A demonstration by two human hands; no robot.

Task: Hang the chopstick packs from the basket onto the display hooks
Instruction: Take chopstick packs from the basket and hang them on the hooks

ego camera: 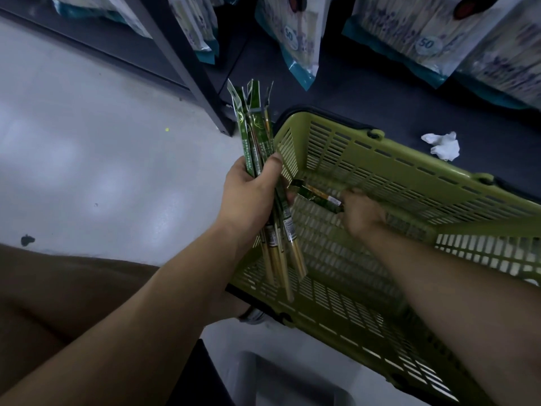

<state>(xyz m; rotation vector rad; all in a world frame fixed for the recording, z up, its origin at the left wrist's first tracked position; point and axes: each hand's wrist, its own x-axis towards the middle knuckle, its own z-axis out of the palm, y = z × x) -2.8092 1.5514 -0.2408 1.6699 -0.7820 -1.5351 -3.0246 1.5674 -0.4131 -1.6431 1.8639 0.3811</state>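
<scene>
Over the green basket (380, 159), your left hand (248, 194) fingers wrap a bundle of chopstick packs (257, 148); inside it, your right hand (361, 213) apparently pinches one pack (316, 196), fingers hidden.

I take the dark shelf base (366, 92) as my landmark. On it, toward its right part, a crumpled white tissue (442, 145) lies alone. Above the base hang bagged goods with teal bottoms (301, 39), printed with "50" in a round mark; their lower corners dangle near the base's surface. At the base's left end a dark metal upright (187, 63) slants down to the pale grey floor (87, 142). Left of the base, on that floor, I see a tiny yellow-green speck (167, 129) and, farther off and nearer to me, a dark smudge (27, 240). My brown trouser leg (58, 288) fills the corner nearest me.
</scene>
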